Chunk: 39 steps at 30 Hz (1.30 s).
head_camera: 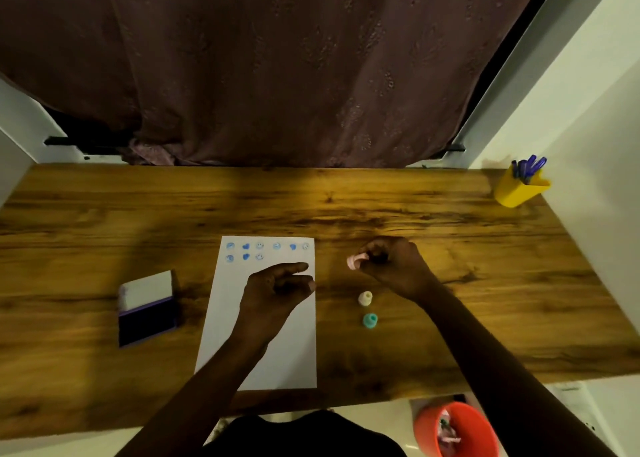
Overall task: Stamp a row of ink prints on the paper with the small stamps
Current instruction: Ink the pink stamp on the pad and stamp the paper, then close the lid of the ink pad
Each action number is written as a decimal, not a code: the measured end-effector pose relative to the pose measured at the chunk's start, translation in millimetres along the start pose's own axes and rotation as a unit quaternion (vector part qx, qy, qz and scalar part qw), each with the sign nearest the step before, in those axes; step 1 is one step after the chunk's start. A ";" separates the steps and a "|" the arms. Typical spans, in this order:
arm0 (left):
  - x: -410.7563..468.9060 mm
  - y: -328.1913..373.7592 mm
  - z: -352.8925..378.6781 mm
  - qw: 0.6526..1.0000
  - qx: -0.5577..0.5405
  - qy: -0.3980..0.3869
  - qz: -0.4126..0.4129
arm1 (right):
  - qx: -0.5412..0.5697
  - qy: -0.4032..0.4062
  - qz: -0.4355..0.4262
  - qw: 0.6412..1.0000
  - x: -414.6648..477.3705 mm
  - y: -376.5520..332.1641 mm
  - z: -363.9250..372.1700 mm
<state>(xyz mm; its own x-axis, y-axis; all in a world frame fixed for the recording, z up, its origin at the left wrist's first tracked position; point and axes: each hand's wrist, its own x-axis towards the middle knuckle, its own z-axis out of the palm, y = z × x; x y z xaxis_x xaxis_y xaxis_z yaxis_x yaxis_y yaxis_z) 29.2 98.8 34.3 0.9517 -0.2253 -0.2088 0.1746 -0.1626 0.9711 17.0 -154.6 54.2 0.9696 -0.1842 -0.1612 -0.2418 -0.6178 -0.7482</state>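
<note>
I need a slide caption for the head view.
Right hand lifts small pink stamp beside blue-printed white paper; left hand steadies the sheet.

- The tabletop was wood-grained, brown, with a faint sheen.
- The paper was plain, white and matt.
- The curtain was dull maroon cloth with an embroidered pattern.
- The pen holder looked like smooth yellow plastic.
- The bucket looked like glossy orange plastic.
- The ink pad had a dark matt face inside a smooth case.
</note>
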 end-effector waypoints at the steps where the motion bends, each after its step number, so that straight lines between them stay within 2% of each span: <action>1: -0.1 -1.5 -0.9 1.000 0.005 0.006 -0.001 | -0.053 0.010 -0.012 0.998 2.9 6.5 -0.8; 4: -0.7 -4.6 -2.1 1.000 0.013 0.015 -0.010 | -0.134 0.009 -0.042 0.990 9.7 20.4 2.5; 16: -5.4 -5.0 3.5 0.999 0.012 0.030 -0.035 | -0.216 -0.058 -0.014 0.975 24.2 39.8 26.7; 23: -3.0 -9.3 -4.0 0.999 0.010 0.035 -0.037 | -0.213 -0.067 -0.002 0.975 24.6 34.7 23.4; 26: -1.2 -11.4 -13.1 0.998 -0.003 0.044 -0.041 | -0.197 -0.038 0.022 0.979 25.5 22.3 14.0; 32: 1.4 -13.5 -47.6 0.996 -0.007 0.074 -0.050 | -0.153 0.026 -0.064 0.986 22.8 -26.7 24.7; 35: -2.6 -10.2 -69.9 0.994 -0.007 0.101 -0.045 | -0.119 0.006 -0.059 0.991 23.2 -54.5 49.5; 39: -11.7 -11.9 -104.8 0.989 -0.014 0.138 -0.040 | -0.065 -0.009 -0.101 0.993 22.8 -91.5 92.4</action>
<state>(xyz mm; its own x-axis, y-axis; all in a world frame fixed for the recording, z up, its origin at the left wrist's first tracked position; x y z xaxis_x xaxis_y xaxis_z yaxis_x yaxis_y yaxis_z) 42.5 204.0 37.3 0.9664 0.0593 -0.2502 0.2563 -0.1414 0.9562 64.8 -31.6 59.4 0.9990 -0.0339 -0.0285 -0.0443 -0.7347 -0.6769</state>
